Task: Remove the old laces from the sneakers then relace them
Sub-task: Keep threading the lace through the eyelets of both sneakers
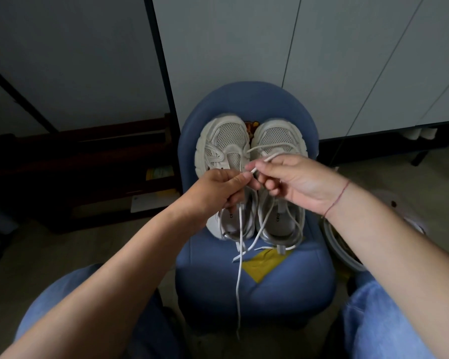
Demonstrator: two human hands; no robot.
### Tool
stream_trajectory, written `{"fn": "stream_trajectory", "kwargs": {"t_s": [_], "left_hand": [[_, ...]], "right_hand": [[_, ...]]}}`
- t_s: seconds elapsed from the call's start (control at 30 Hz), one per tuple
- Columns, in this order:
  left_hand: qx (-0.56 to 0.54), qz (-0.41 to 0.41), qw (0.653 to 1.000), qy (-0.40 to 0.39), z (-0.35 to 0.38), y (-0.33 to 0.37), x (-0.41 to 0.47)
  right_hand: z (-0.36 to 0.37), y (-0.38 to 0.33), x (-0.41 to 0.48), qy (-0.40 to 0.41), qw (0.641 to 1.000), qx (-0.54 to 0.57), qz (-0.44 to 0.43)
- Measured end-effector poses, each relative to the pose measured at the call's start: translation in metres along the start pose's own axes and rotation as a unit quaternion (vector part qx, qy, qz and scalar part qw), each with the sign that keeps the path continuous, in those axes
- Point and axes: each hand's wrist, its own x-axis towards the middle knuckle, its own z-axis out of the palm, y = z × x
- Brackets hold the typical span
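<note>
Both bare forearms reach forward and converge, fingertips nearly touching. The left hand (218, 189) is knuckles-up, its fingers curled around a thin white cord shoelace (240, 268). The right hand (298, 183) pinches another stretch of lace between thumb and forefinger (remaining fingers curled beneath).

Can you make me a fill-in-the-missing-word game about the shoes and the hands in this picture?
1. The two white sneakers sit side by side on a ____ chair.
2. The left hand and the right hand each pinch a white ____.
3. A thin ____ string goes round the right wrist.
4. A ____ patch shows on the seat by the sneakers' heels.

Missing words: blue; lace; red; yellow.
</note>
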Motion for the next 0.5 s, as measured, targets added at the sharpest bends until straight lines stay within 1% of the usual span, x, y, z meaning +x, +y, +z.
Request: {"fn": "stream_trajectory", "kwargs": {"t_s": [0.07, 0.13, 0.23, 0.3, 0.33, 0.37, 0.43, 0.5], "left_hand": [[-0.003, -0.001, 1.0, 0.003, 0.0, 0.001, -0.001], [-0.009, 0.0, 1.0, 0.009, -0.003, 0.001, 0.0], [-0.018, -0.007, 1.0, 0.022, -0.008, 0.003, -0.001], [-0.02, -0.011, 0.999, 0.03, -0.01, 0.003, -0.001], [-0.022, -0.012, 0.999, 0.031, -0.01, 0.002, -0.001], [-0.022, -0.013, 0.999, 0.03, -0.009, 0.002, -0.001], [-0.022, -0.012, 0.999, 0.025, -0.007, 0.0, 0.0], [-0.025, -0.011, 0.999, 0.022, -0.006, -0.001, 0.001]], "right_hand": [[0.004, -0.003, 0.001, 0.033, 0.999, 0.02, -0.038], [-0.005, -0.011, 0.004, 0.092, 0.99, 0.086, -0.063], [-0.028, -0.02, 0.012, 0.182, 0.96, 0.198, -0.077], [-0.037, -0.019, 0.015, 0.2, 0.951, 0.228, -0.069], [-0.036, -0.017, 0.015, 0.187, 0.957, 0.215, -0.053], [-0.032, -0.013, 0.013, 0.157, 0.97, 0.184, -0.032], [-0.015, -0.004, 0.007, 0.073, 0.992, 0.1, 0.007], [0.003, 0.004, 0.006, 0.024, 0.999, 0.039, 0.009]]}}
